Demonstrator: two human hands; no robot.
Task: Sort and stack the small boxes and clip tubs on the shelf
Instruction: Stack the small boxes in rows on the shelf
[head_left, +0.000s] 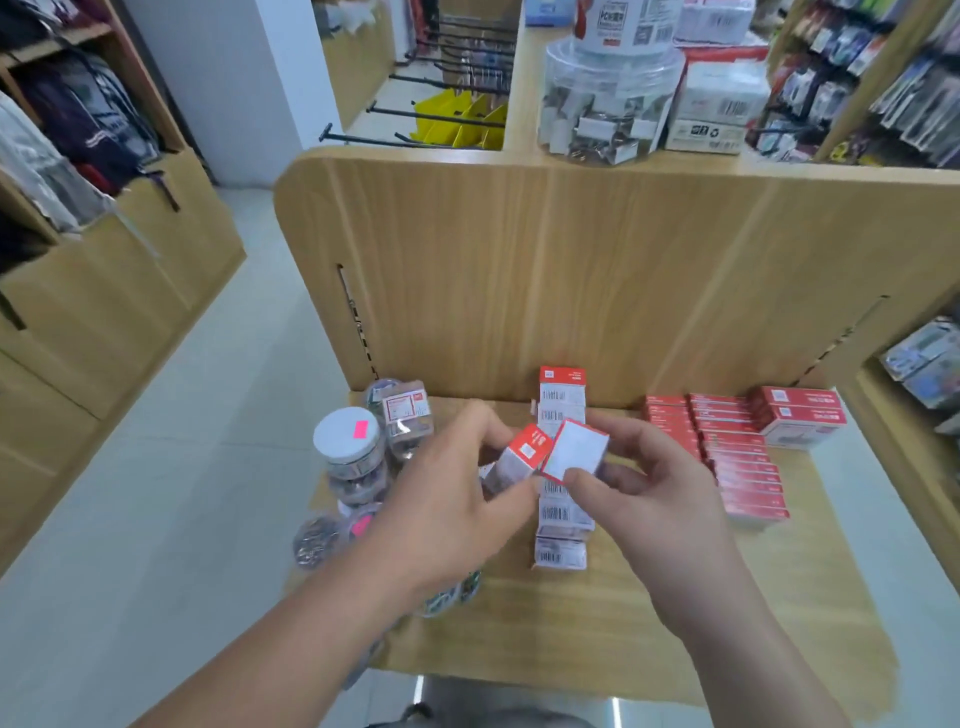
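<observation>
On the wooden shelf (675, 623), clear clip tubs (349, 441) cluster at the left edge, one with a white lid. Just right of them the left hand (452, 499) grips a red-ended small box (519, 457), tilted. Touching it, a white-faced box (574, 449) is pinched by the right hand (649, 493). Both are held above a barcoded row of boxes (562, 400). Flat red boxes (727, 447) are stacked further right.

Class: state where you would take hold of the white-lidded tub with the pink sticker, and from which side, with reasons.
Probably round the lid rim of the white-lidded tub, from above: it stands upright on other tubs, its lid exposed, while a labelled tub crowds it behind and the left hand is close on its right.
</observation>
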